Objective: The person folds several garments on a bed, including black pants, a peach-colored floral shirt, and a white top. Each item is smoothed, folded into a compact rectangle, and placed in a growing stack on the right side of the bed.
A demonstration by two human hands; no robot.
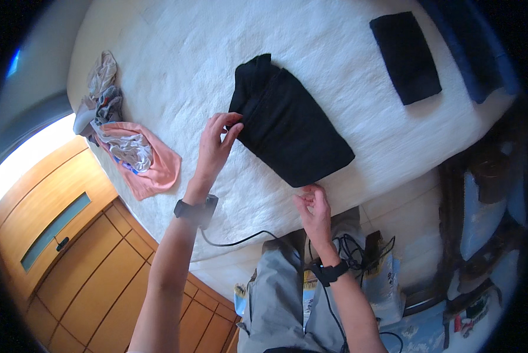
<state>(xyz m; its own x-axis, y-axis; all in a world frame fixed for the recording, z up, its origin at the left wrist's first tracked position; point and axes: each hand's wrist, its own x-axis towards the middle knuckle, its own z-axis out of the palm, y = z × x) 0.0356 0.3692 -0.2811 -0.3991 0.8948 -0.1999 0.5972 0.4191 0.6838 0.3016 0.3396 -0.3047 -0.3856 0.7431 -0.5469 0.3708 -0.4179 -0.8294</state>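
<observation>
A black garment (290, 128), partly folded, lies on the bed's white fleecy cover (180, 57) before me. My left hand (217, 139) is at its left edge, thumb and forefinger pinching the cloth. Just below the garment's near edge is my right hand (314, 207), its fingers curled and seemingly clear of the cloth; whether they touch the edge is hard to tell. A second black cloth (406, 57), folded into a neat rectangle, lies at the upper right of the bed.
A heap of clothes lies at the bed's left edge, with a peach cloth (167, 170) and pale crumpled pieces (103, 73). A black cable (242, 242) runs from the left wrist device across the bed edge. Dark wooden furniture (453, 220) stands right; a wooden door (87, 247), lower left.
</observation>
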